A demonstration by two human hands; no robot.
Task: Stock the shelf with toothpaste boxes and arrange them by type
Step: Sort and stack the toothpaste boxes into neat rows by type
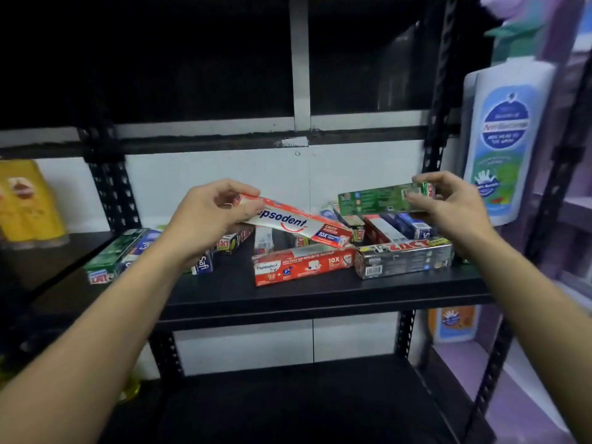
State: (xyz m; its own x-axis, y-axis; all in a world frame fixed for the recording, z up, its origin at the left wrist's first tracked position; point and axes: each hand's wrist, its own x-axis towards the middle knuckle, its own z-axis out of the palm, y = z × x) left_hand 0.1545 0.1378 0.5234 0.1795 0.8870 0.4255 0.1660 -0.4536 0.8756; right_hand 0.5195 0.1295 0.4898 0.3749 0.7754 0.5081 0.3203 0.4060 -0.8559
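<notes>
My left hand grips one end of a red and white Pepsodent box, held tilted above the black shelf. My right hand pinches the right end of a green toothpaste box, held level over a heap of boxes. On the shelf lie a second red Pepsodent box, a black Zact box, blue and white boxes behind it, and green and Safi boxes at the left.
Black slotted uprights frame the shelf bay, with a white wall behind. Yellow packs stand on the shelf to the left. A large white bottle with a blue label hangs at the right. A lower black shelf lies beneath.
</notes>
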